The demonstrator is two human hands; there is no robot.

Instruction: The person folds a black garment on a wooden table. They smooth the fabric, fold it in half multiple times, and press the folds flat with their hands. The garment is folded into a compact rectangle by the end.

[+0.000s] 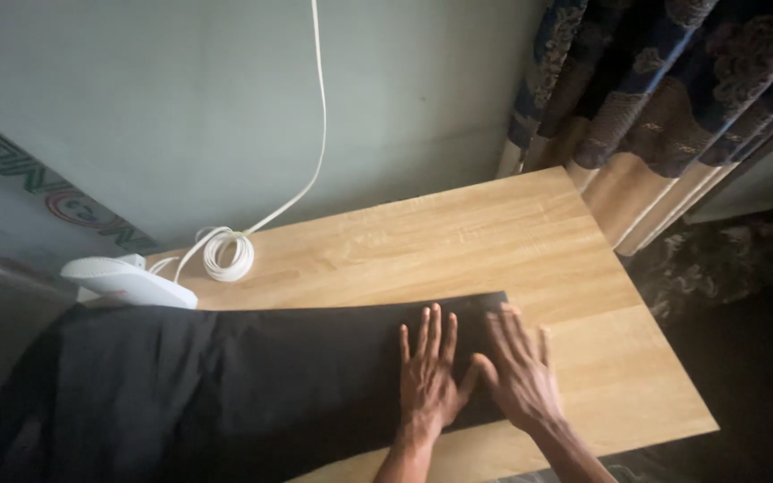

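Both my hands lie flat and open, gripping nothing: left hand and right hand press the black cloth. It covers the wooden bench near a white iron.

I see a black cloth spread flat across the light wooden desk, its straight far edge running from the left side to a squared corner near the middle right. Its surface looks smooth with faint creases, and its left part hangs past the desk edge, lost in shadow.
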